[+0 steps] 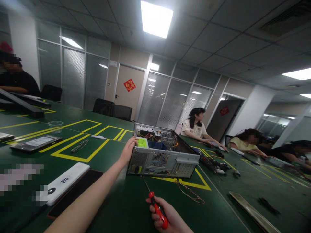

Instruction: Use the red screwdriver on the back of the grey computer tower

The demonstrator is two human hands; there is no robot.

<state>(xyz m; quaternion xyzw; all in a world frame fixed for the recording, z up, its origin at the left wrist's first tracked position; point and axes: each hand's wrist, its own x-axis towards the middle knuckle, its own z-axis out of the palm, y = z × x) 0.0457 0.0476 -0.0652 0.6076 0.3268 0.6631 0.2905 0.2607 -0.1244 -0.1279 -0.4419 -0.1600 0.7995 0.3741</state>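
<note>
An open grey computer case (163, 154) lies on its side on the green table (121, 200), its rear panel facing me and cables showing inside. My left hand (128, 149) reaches forward and grips the case's near left top corner, fingers curled over the edge. My right hand (167, 217) is closed round the red handle of a screwdriver (153, 200). The screwdriver's thin shaft points up toward the lower edge of the case's rear panel.
Yellow tape lines (80, 142) mark the table. A white device (64, 183) and a dark tablet (36, 143) lie at left, a clear cup (55, 124) farther back. Loose wire (190, 191), a metal strip (252, 212) and tools lie at right. Other people sit at the table.
</note>
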